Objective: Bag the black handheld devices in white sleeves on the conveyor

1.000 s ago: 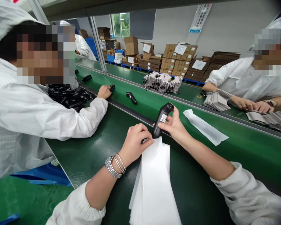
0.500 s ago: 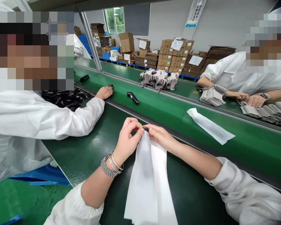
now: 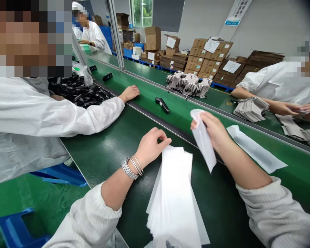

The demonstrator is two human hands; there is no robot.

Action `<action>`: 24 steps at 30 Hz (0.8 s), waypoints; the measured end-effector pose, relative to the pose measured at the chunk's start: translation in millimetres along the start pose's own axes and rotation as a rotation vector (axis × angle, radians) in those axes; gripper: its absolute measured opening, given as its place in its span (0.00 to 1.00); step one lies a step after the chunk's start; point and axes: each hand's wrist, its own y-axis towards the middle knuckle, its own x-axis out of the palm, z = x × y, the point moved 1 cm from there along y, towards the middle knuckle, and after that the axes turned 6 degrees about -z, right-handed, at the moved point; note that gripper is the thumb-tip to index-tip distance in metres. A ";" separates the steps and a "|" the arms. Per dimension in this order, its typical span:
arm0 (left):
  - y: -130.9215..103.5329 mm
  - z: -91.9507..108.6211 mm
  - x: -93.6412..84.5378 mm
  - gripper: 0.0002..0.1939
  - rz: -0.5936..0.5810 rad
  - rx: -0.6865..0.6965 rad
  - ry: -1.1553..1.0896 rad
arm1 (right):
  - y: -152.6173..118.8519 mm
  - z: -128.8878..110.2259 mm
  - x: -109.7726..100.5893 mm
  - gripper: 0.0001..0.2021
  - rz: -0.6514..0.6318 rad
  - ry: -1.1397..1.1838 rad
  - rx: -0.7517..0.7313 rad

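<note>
My right hand [image 3: 213, 129] is closed around the upper end of a white translucent sleeve bag [image 3: 205, 144], raised above the belt's near edge. The bag hangs down toward me; its contents, if any, do not show clearly. My left hand [image 3: 153, 144], with a watch and bangles at the wrist, has thumb and fingertips pinched together at the top left corner of a fanned stack of white sleeve bags [image 3: 177, 193]. What lies in that pinch is hidden. The stack rests on the dark green table.
Another white sleeve bag [image 3: 255, 150] and a black angled handheld device [image 3: 162, 105] lie on the green belt [image 3: 144, 100]. A co-worker's sleeved arm [image 3: 93, 119] reaches in from the left beside a black heap [image 3: 80, 91]. Grey bundles [image 3: 188, 84] stand beyond.
My hands have parted. The right one moved up and right with a bag, away from the stack; the left stayed by the stack's top. The black piece between my fingers is out of sight.
</note>
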 end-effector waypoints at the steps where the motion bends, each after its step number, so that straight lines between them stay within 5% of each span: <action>1: -0.5 -2.0 -0.2 0.12 -0.070 -0.027 0.053 | 12.7 2.4 -18.1 0.11 0.081 -0.180 -0.029; 4: -2.3 -5.2 1.5 0.13 -0.247 -0.040 0.138 | 47.0 18.5 -59.0 0.11 0.212 -0.890 -0.063; 7: -2.7 -3.2 4.7 0.06 -0.275 0.017 0.156 | 75.3 41.0 -60.4 0.11 0.175 -1.273 -0.122; 11: -1.4 3.0 7.3 0.13 -0.238 0.080 0.212 | 112.8 63.1 -11.4 0.23 -0.049 -1.122 -0.110; 15: 0.0 5.3 9.8 0.15 -0.258 0.105 0.275 | 146.2 71.6 29.6 0.27 -0.009 -0.900 0.023; 20: 0.7 4.7 12.5 0.09 -0.256 0.171 0.265 | 154.4 76.7 28.3 0.26 0.067 -0.596 0.121; 24: 0.3 5.8 10.9 0.07 -0.235 0.217 0.289 | 109.7 61.4 20.5 0.32 -0.014 -0.292 0.097</action>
